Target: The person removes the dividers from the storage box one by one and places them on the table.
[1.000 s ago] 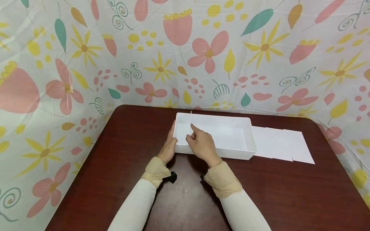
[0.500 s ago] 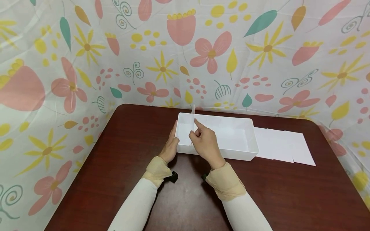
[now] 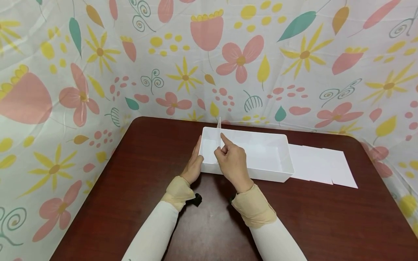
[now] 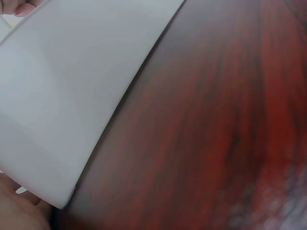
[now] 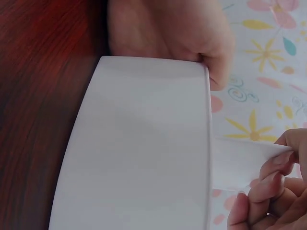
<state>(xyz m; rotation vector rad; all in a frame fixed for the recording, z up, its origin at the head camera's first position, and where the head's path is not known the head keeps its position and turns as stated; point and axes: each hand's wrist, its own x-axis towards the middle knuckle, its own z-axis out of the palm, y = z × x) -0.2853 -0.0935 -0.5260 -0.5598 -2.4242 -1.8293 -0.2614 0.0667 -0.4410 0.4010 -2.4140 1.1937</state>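
Note:
A long white box [image 3: 269,175] with no lid stands on the dark wooden table. My left hand [image 3: 193,165] holds its left end, the fingers along the outer wall and the thumb hooked over the rim in the right wrist view. Near that end, my right hand [image 3: 233,161] pinches a thin white divider panel [image 3: 219,131] between thumb and fingers. The panel stands upright across the box, its top above the far rim. In the right wrist view the panel's lower part is hidden behind the box wall [image 5: 134,134]. The left wrist view shows mostly the box's outer side [image 4: 72,91].
Several flat white sheets [image 3: 321,165] lie overlapping on the table to the right of the box. Bare dark table [image 3: 156,145] shows left of the box and in front of it. A flower-patterned cloth [image 3: 183,43] hangs behind and along the left.
The white divider panel has risen in my right hand and now sticks up above the far rim. My left hand keeps its place on the box. The head view has shifted slightly.

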